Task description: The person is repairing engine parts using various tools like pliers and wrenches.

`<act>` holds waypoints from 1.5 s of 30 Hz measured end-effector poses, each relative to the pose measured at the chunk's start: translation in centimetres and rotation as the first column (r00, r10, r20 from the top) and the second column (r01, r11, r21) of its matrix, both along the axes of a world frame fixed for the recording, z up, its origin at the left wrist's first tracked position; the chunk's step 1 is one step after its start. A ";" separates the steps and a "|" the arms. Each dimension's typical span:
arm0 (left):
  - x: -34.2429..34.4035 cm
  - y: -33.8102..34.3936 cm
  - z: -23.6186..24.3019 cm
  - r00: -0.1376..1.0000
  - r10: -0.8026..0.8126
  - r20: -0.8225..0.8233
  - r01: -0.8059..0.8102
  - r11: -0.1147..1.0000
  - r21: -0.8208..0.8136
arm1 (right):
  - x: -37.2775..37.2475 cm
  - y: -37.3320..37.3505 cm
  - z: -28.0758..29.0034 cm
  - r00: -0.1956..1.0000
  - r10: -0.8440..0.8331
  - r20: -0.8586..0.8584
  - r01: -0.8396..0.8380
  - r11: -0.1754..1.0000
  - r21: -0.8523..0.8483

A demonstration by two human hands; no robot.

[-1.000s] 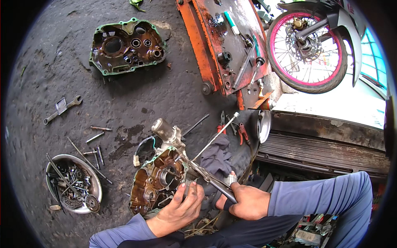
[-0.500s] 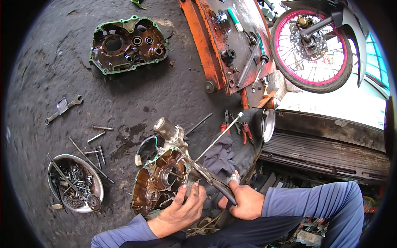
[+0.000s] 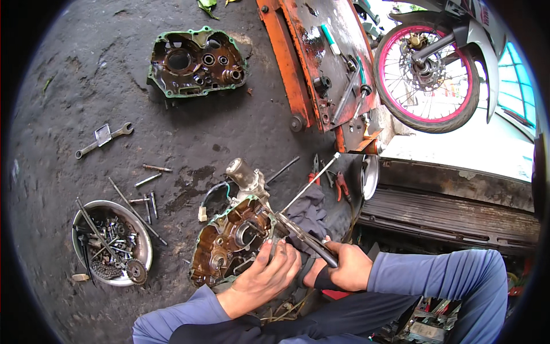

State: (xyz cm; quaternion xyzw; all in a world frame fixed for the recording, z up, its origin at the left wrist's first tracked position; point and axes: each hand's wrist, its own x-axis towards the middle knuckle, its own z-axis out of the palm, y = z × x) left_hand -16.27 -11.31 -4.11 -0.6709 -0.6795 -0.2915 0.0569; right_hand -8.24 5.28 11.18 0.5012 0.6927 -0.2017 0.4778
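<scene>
An opened engine case half [image 3: 216,239], oily brown inside with a green gasket edge, stands tilted before me. A silver cylindrical motor [image 3: 243,175] adjoins its top. My left hand [image 3: 262,280] is at the case's lower right edge. Its fingers are curled together around a small greyish piece, mostly hidden. My right hand [image 3: 350,268] is wrapped around the dark handle of a long metal tool [image 3: 312,242], whose far end reaches the case's right side. A thin silver rod [image 3: 309,184] slants up from beside that end. Behind it lies a dark rag [image 3: 308,211].
A metal bowl [image 3: 150,252] of bolts, chain and a sprocket stands left. Loose bolts [image 3: 148,180], a spanner [image 3: 103,139] and another case half [image 3: 197,63] lie on the ground. Red-handled pliers [image 3: 342,186] lie right, below an orange stand [image 3: 295,74] and motorcycle wheel [image 3: 433,69].
The whole view has shifted slightly. My left fingers have curled in closer to the case edge. My right hand keeps hold of the dark-handled tool.
</scene>
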 end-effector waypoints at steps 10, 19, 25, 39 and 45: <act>-0.1 -0.2 0.0 0.998 -0.023 0.053 0.022 1.000 0.010 | 0.8 0.7 -1.3 0.981 0.194 -0.016 -0.195 0.978 -0.074; -0.1 -0.1 -0.1 1.000 -0.014 0.024 0.014 1.000 0.001 | -0.5 -0.9 0.0 0.983 -0.182 0.000 0.182 0.983 0.014; -0.3 -0.5 -0.4 0.997 -0.067 0.045 0.067 0.998 0.003 | -1.0 -1.9 0.2 0.999 -0.039 0.005 0.039 0.996 0.078; 0.1 0.0 -0.7 0.998 -0.026 0.065 0.025 1.000 0.007 | 1.3 0.3 -1.9 0.978 0.206 -0.039 -0.207 0.978 -0.010; 0.0 -0.2 -0.2 0.999 -0.017 0.028 0.018 0.999 -0.051 | 2.8 0.9 -3.2 0.967 0.240 -0.089 -0.244 0.969 -0.036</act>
